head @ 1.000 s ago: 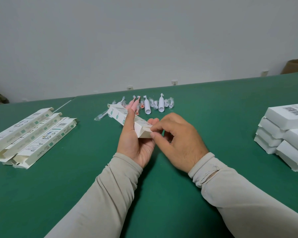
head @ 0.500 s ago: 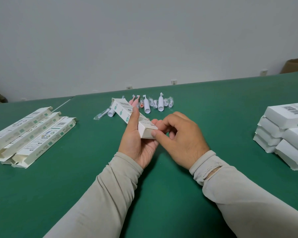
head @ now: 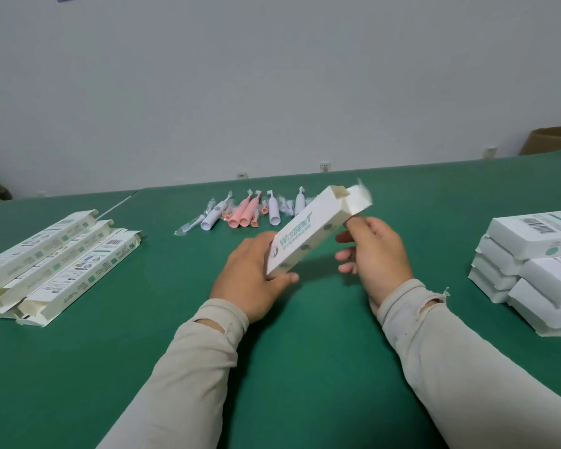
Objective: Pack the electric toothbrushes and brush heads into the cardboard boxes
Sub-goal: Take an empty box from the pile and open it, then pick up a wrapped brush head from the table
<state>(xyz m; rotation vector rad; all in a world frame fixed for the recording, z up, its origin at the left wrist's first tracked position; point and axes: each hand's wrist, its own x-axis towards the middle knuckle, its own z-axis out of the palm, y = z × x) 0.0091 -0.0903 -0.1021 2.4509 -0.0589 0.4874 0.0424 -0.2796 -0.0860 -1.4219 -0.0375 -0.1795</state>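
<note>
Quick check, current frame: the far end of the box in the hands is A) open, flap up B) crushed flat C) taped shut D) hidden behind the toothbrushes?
A: the box, gripped at its near end by the left hand and farther up by the right hand, shows an unclosed flap at its raised far end.

1. The counter is covered in plain dark green.
2. The held box is printed white with teal lettering and grey-green dots.
3. The toothbrushes are coloured pink and white (some wrapped in clear film).
4. Beige sleeves are worn.
</note>
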